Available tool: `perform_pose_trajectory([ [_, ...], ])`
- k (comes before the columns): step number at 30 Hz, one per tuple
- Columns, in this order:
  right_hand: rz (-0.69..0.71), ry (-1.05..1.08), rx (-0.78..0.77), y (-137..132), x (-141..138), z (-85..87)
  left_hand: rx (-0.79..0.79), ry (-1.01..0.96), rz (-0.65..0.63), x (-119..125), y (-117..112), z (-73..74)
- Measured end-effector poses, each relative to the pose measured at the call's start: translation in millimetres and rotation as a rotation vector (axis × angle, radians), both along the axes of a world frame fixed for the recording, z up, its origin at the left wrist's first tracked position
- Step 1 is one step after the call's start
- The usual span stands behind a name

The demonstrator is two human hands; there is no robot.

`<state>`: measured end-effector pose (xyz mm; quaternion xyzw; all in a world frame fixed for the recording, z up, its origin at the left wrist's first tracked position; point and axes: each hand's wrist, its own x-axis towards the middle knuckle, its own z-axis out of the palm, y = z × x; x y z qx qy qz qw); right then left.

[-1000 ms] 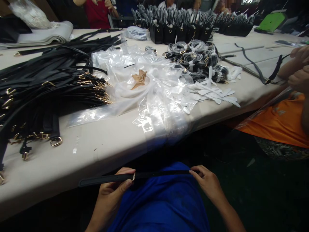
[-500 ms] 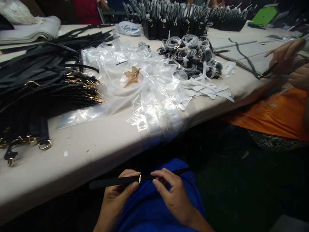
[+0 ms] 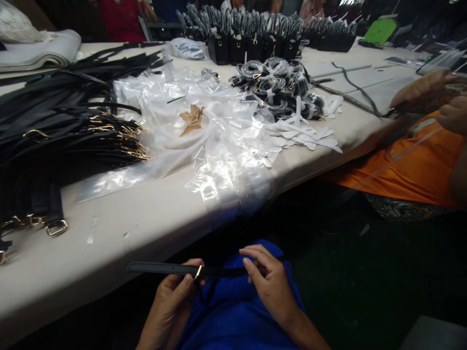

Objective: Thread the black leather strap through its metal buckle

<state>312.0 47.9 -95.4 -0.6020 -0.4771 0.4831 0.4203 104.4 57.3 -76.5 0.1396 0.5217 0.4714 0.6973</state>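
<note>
A black strap (image 3: 156,268) with a gold buckle (image 3: 198,271) stretches between my hands above my blue-clad lap. My left hand (image 3: 175,294) grips it just left of the buckle, thumb in front, and the rounded strap end sticks out to the left. At the strap's right part is my right hand (image 3: 268,277), its lower fingers curled around the strap while thumb tip and forefinger stand slightly apart. Part of the strap is hidden behind that hand. Below the buckle hangs a dark loop of strap (image 3: 207,291).
On the table (image 3: 146,214) lie a pile of black straps with gold hooks (image 3: 73,131), clear plastic bags (image 3: 219,141), white toothed strips (image 3: 306,136) and wrapped coiled straps (image 3: 273,82). Black handbags (image 3: 251,46) stand behind. At right, a co-worker's hands (image 3: 423,90) work above orange cloth (image 3: 416,165).
My right hand has shifted slightly right and its thumb and forefinger have lifted off the strap. The left hand and buckle have moved a little left. A strap loop now shows below the buckle.
</note>
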Motion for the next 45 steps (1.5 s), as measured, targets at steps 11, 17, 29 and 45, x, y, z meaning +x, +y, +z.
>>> perform_pose_trajectory([
  [11,0.163,-0.005,-0.058,8,-3,7.6,0.275,0.182,-0.244,-1,2,-13.3],
  [17,0.100,-0.016,-0.016,9,-5,8.8,0.453,0.512,-0.376,2,8,-3.8],
  [29,0.140,0.012,-0.076,1,-26,15.2,0.954,1.035,-0.367,23,-1,-24.9],
  [45,0.034,0.735,-0.264,1,-18,1.7,0.029,0.176,-0.474,17,7,-17.9],
])
